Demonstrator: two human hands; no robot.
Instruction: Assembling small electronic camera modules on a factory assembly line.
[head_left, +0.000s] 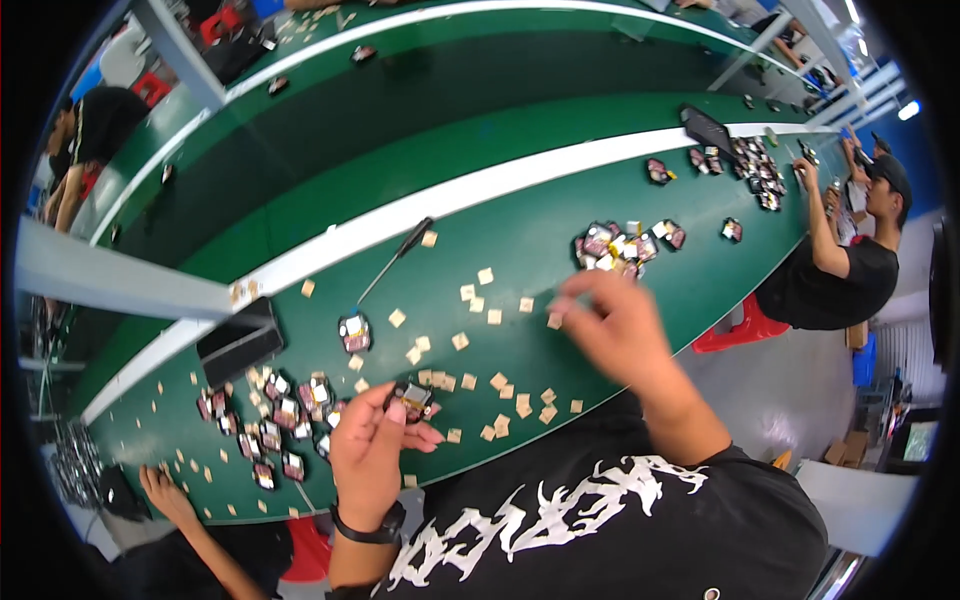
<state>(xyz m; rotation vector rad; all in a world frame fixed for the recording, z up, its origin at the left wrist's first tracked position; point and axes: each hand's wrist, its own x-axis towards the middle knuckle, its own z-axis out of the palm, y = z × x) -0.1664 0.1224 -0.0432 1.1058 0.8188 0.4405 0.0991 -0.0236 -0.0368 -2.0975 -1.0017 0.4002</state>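
My left hand (372, 445), with a dark band on its wrist, grips a small black electronic module (411, 400) with a silvery top and a reddish part. Farther right, my right hand (618, 325) is raised over the green table, thumb and forefinger pinched. A small beige square (555, 321) shows at those fingertips and appears to be held. Many similar beige squares (494, 317) lie scattered between and around my hands. Just beyond my left hand, a single module (354, 333) lies by the tip of a black-handled screwdriver (402, 250).
Modules cluster to the left (285, 412), with another pile (612, 243) beyond my right hand. A black tray (240, 343) stands by the white rail (440, 212) separating the bench from a green belt. A co-worker's hand (165, 492) rests at lower left; another person (850, 240) sits at right.
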